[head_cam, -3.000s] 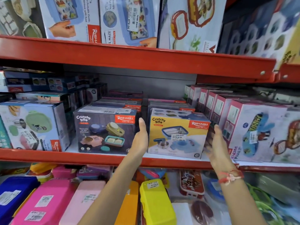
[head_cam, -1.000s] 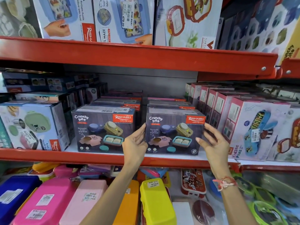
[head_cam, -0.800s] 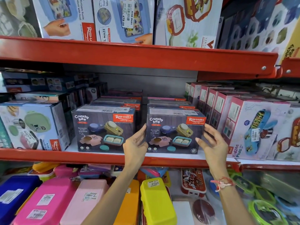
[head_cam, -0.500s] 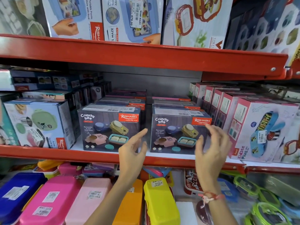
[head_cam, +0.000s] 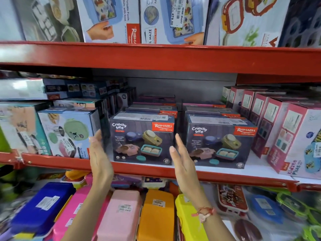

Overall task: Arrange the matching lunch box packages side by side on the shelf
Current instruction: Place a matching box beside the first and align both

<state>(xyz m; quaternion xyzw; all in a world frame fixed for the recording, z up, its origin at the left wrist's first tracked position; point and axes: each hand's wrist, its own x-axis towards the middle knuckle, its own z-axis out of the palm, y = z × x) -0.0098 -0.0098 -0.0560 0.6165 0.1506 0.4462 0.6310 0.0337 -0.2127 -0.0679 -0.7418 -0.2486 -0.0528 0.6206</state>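
Two matching dark purple "Crunchy bite" lunch box packages stand side by side at the front of the middle red shelf (head_cam: 152,171): the left package (head_cam: 141,139) and the right package (head_cam: 219,142), with a narrow gap between them. More of the same boxes are stacked behind each. My left hand (head_cam: 99,159) is flat and open by the left side of the left package. My right hand (head_cam: 181,162) is flat and open in front of the gap, by that package's right side. Neither hand grips anything.
A light blue lunch box carton (head_cam: 69,133) stands left of the packages. Pink "Kidzee Plus" boxes (head_cam: 293,138) line the right. Coloured plastic lunch boxes (head_cam: 156,214) fill the lower shelf. Large cartons (head_cam: 172,20) sit on the upper shelf.
Both hands have let go of the right package and shifted left, now flanking the left package. Three seconds ago a yellow box stood where the right purple package now stands.
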